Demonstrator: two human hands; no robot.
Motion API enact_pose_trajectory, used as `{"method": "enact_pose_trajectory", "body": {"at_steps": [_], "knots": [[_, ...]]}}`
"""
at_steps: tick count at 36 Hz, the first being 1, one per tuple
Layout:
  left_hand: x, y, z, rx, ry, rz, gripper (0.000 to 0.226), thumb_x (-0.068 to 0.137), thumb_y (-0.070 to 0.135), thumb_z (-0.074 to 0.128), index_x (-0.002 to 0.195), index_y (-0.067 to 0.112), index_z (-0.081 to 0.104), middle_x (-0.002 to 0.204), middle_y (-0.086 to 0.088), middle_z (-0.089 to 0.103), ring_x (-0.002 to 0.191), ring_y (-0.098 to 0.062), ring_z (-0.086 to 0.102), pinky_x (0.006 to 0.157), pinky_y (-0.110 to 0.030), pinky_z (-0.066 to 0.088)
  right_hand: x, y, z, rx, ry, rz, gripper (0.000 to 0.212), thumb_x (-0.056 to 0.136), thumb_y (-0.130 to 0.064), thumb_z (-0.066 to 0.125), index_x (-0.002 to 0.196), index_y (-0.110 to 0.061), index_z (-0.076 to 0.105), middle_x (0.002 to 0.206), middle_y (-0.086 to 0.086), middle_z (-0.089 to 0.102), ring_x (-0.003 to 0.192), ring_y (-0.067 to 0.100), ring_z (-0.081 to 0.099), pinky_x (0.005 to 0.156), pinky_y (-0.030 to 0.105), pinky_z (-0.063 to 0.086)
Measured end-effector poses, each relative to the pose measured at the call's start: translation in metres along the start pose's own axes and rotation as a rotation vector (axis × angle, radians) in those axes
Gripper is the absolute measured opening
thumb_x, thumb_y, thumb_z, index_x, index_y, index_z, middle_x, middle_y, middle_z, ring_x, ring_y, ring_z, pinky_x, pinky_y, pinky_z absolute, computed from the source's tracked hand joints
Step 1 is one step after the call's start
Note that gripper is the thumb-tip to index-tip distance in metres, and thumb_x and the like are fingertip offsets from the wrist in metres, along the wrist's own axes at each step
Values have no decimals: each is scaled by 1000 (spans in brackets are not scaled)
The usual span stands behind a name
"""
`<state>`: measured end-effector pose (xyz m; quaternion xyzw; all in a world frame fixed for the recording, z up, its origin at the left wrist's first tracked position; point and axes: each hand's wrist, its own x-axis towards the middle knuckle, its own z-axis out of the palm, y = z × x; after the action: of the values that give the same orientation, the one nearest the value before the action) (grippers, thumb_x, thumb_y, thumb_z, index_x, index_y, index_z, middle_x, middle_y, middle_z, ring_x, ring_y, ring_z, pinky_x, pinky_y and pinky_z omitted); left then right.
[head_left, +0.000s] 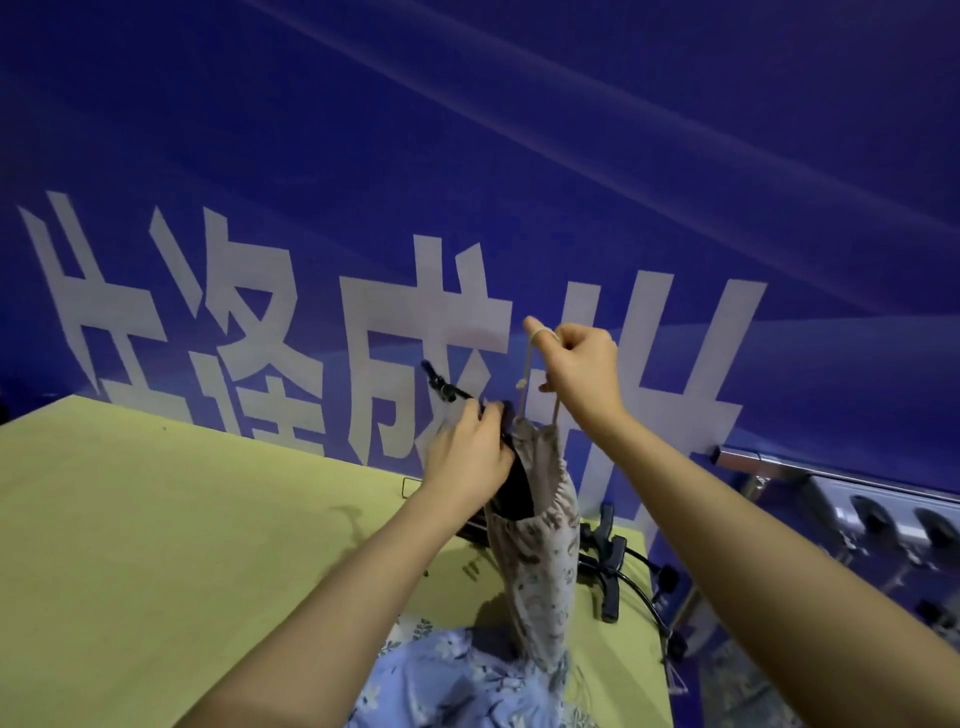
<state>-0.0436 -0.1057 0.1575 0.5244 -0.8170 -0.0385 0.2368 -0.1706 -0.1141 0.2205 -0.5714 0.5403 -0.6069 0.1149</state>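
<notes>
Right hand (582, 374) pinches the drawstring (527, 371) so the floral pouch (540, 566) hangs open below its fingers; left hand (467, 457) grips a black item (514, 488), possibly an umbrella, for insertion.

The pouch (540, 561) hangs upright over the right part of the tabletop (156, 519); the right grip (582, 374) is above it, holding its cord (527, 364); the left grip (467, 457) is just left of the pouch mouth, round an item (519, 491) whose lower end sits in the mouth and whose upper end juts up and left; a cloth (457, 675) lies at the near edge, before the pouch's foot; clips (608, 561) lie on the tabletop just right of the pouch; the wall (467, 156) stands behind the tabletop; a rack (883, 519) stands right of it.
</notes>
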Motion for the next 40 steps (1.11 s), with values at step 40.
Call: {"method": "enact_pose_trajectory", "body": {"at_steps": [40], "knots": [[1,86,50,231,-194,-23,41,93,48,40,115,18,58,118,-9,44,101,-30,55,74,-35,43,-23,38,-91,267,186,271,35,94,-20,57,62,-13,45,53,2,42,45,11,42,49,26,43]]}}
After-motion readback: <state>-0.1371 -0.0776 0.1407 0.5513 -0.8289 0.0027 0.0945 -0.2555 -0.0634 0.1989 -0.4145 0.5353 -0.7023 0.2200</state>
